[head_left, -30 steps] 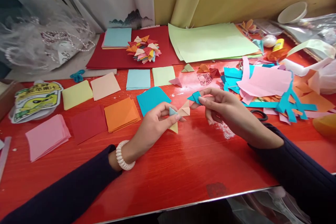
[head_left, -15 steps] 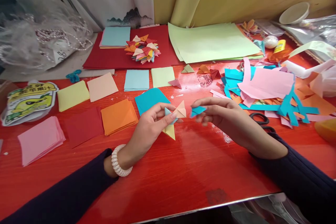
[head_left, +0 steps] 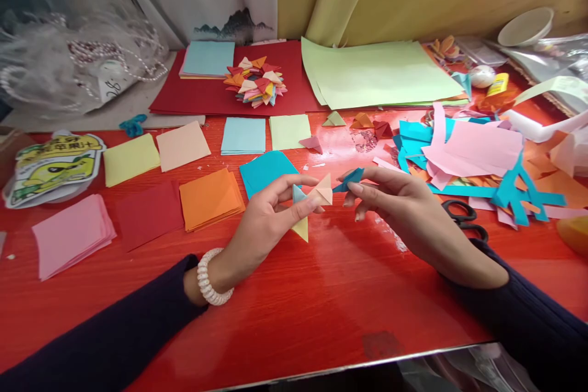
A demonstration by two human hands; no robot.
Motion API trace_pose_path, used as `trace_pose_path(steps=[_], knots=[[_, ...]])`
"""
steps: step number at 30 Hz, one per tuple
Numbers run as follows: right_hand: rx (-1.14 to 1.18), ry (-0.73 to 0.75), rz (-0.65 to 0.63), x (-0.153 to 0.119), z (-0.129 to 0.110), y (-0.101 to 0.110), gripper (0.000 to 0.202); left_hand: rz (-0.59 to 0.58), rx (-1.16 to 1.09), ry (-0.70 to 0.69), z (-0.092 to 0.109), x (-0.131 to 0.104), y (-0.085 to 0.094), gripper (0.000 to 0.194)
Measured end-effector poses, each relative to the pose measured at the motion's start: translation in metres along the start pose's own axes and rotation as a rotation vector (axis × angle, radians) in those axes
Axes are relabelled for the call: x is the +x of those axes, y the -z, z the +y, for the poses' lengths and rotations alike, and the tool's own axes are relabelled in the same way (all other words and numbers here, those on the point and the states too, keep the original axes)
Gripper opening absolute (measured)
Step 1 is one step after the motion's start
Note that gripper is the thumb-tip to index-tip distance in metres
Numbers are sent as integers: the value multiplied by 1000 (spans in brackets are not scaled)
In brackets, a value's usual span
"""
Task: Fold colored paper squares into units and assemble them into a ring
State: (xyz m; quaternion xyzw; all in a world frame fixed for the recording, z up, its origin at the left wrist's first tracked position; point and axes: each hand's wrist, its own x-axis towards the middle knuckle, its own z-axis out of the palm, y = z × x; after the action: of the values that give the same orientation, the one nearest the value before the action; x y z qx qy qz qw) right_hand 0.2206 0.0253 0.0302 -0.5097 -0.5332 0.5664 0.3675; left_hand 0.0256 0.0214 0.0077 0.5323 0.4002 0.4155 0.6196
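Observation:
Joined folded paper pieces, peach, light blue and pale yellow, are pinched between the thumb and fingers of my left hand. My right hand grips a folded blue paper piece, whose pointed end is close beside the peach piece; whether they touch is hard to tell. Behind my left hand lies a stack of blue squares. Beyond my hands, small folded triangles in green, orange, dark red and pink rest on the red table.
Coloured paper stacks, including orange and pink, spread across the left. A ring of folded paper sits on dark red sheets at the back. Paper scraps and black scissors lie at the right.
The blue piece in my right hand has turned, and its tip is now nearer the peach piece. My left hand keeps its hold. The whole view has shifted slightly.

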Motion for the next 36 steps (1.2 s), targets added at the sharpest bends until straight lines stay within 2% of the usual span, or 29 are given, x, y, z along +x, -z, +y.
trace_pose_path(steps=[6,9,11,14,16,18,21,23,27,32,36], knots=[[223,-34,-70,0,4,-2,16,46,18,15,0,1,0,18],[319,-25,-66,1,5,-2,15,48,17,21,0,1,0,17],[318,-27,-31,1,5,-2,13,33,8,14,1,0,0,15],[286,-58,29,0,4,-2,27,-2,-12,-6,2,-1,-1,12],[295,-69,28,-2,4,-4,32,-18,-17,-25,3,-2,-1,10],[315,-60,-3,-4,4,-6,26,-5,-6,-63,3,-2,-2,10],[313,13,3,-8,4,-9,9,56,27,-136,1,-3,-4,9],[257,95,49,-11,3,-10,7,82,37,-170,0,-3,-4,8],[156,269,103,-18,-2,-12,7,78,18,-205,-3,-2,-2,7],[92,438,102,-23,-5,-15,17,-2,10,-161,-3,-6,-5,13],[-45,533,125,-25,-5,-18,21,0,165,-235,-2,-10,-8,15]])
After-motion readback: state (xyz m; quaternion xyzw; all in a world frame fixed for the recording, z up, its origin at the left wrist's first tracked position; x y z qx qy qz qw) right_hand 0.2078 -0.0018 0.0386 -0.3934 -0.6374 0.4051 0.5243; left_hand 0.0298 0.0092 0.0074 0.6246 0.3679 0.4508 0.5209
